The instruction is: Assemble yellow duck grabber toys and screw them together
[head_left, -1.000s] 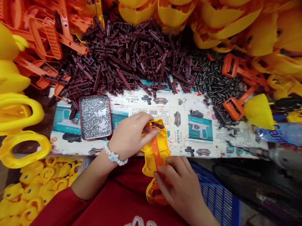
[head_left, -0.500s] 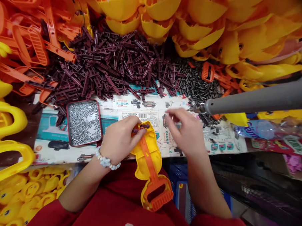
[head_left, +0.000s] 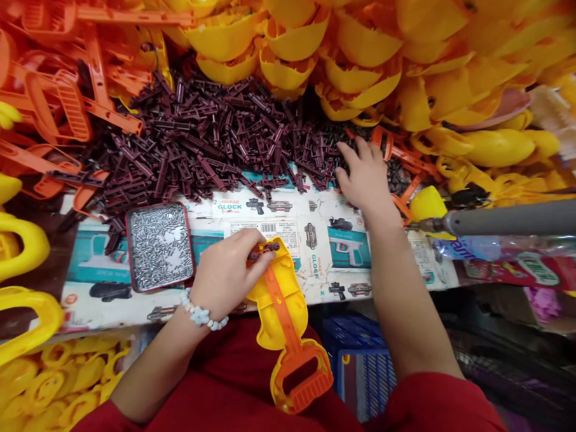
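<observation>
Centrally, one yellow shell extending past near table edge, left hand grasping it, right hand splayed over black pins.

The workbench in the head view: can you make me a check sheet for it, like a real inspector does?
Surface: printed cardboard.
Job's things: yellow plastic shell with an orange handle lying along it; small maroon pieces at its far end.
Clutter: heaped maroon plastic parts, small dark pins, red-rimmed tray of silver pins.
Hands: left hand grips the shell's far end; right hand is at the dark pins, fingers spread, contact unclear.
Cables: nothing seen for certain.
Surroundings: stacked yellow shells behind, blue crate below, grey screwdriver-like tool at right.
</observation>
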`<state>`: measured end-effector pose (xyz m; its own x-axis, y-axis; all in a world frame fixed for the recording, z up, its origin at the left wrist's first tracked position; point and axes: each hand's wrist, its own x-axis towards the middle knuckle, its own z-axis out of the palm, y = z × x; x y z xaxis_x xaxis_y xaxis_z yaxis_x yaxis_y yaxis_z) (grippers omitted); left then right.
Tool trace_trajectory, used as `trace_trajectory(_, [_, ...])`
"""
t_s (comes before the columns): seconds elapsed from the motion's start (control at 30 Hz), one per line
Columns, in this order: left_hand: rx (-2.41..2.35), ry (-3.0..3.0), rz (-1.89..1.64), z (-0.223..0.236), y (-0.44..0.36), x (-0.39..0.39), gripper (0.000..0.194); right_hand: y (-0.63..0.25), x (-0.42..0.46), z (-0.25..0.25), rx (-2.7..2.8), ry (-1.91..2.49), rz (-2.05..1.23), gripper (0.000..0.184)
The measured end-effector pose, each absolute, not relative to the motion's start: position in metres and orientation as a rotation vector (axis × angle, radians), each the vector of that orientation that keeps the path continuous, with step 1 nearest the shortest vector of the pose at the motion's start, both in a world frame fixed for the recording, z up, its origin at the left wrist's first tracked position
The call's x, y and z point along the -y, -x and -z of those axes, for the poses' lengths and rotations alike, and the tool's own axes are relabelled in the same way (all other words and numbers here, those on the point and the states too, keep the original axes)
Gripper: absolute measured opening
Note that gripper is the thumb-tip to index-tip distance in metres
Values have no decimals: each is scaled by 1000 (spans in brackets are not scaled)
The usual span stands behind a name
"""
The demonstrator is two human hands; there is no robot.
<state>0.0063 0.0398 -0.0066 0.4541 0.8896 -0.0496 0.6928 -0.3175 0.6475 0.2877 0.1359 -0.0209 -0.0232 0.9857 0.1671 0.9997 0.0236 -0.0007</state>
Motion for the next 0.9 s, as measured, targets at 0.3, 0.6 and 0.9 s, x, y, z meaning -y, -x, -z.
trace_trajectory(0.3, [-1308, -2115, -459, 8, -6, -38, 14, -299, -128, 25, 2106, 2009, 98, 23])
trace_trajectory(0.6, [-1300, -2118, -481, 7, -6, -40, 14, -304, -106, 15, 1796, 1868, -26, 30])
trace_trajectory(0.9, [-1336, -2090, -412, 4, -10, -39, 16, -214, -14, -6, 1749, 1313, -1166, 16])
